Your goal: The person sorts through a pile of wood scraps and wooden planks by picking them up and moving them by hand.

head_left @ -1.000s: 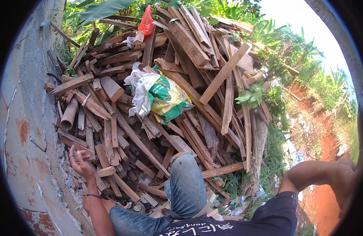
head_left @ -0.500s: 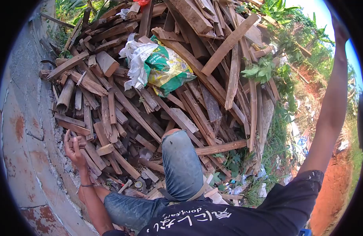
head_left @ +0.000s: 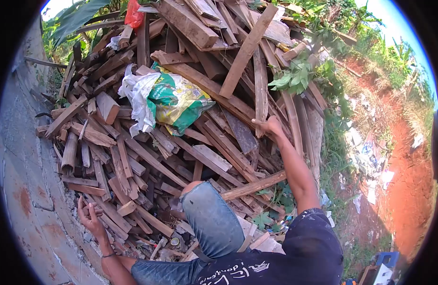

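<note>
So a narrow, weathered brown wooden board is being touched near its lower end by the right hand, with the thumb laid across it. The other fingers on that side are mostly hidden, so how far they're closed, or whether the board is properly gripped, can't be told. The board is propped steeply on the right half of a big, messy heap of brown timber offcuts, just beside a thicker, tilted brown beam. The left hand is held by the heap's lower left edge, fingers half open and loosely curled, nothing seen in them. A crumpled green, yellow and white plastic bag is spread over the middle of the heap, and a bright red plastic bag can be seen up top. The left side is bordered by a rough grey concrete wall, the right by leafy green weeds and bare reddish-orange dirt.
</note>
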The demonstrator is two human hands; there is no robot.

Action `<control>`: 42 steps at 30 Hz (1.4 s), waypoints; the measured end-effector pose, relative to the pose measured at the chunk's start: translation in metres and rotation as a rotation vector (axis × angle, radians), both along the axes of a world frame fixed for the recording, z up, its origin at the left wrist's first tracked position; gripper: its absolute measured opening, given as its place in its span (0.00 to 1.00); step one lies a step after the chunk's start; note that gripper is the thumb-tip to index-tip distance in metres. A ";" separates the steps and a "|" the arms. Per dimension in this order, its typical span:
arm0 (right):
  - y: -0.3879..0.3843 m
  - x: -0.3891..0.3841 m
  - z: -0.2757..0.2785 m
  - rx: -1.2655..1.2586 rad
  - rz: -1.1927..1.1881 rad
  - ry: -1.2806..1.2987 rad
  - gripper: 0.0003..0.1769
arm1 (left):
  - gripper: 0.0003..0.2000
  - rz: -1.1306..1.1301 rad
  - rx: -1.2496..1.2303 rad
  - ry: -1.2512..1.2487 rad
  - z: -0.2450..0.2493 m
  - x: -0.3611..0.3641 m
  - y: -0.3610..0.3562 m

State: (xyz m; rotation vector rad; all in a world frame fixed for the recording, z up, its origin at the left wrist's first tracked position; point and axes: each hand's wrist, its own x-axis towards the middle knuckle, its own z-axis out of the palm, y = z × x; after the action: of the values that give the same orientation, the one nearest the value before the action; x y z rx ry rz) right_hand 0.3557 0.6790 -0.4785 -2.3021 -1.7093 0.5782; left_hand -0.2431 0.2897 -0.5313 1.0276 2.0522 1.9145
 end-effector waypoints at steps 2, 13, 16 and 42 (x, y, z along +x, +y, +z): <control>0.024 0.005 -0.047 0.172 -0.083 0.086 0.48 | 0.22 0.020 0.021 0.021 -0.001 0.003 0.003; -0.152 -0.001 -0.034 0.152 -0.064 1.048 0.13 | 0.21 -0.072 0.017 -0.107 -0.016 0.000 0.008; -0.254 0.013 -0.074 0.282 -0.144 0.830 0.16 | 0.21 -0.124 0.011 -0.150 -0.015 0.006 0.018; -0.145 -0.256 0.057 1.123 2.402 -0.614 0.30 | 0.21 0.249 0.300 0.007 0.042 0.000 -0.049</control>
State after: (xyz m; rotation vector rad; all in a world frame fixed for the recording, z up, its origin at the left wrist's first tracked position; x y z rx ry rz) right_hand 0.0995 0.5339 -0.4214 1.0375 -2.7558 -0.8356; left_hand -0.2429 0.2402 -0.4889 0.8652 2.0196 2.4046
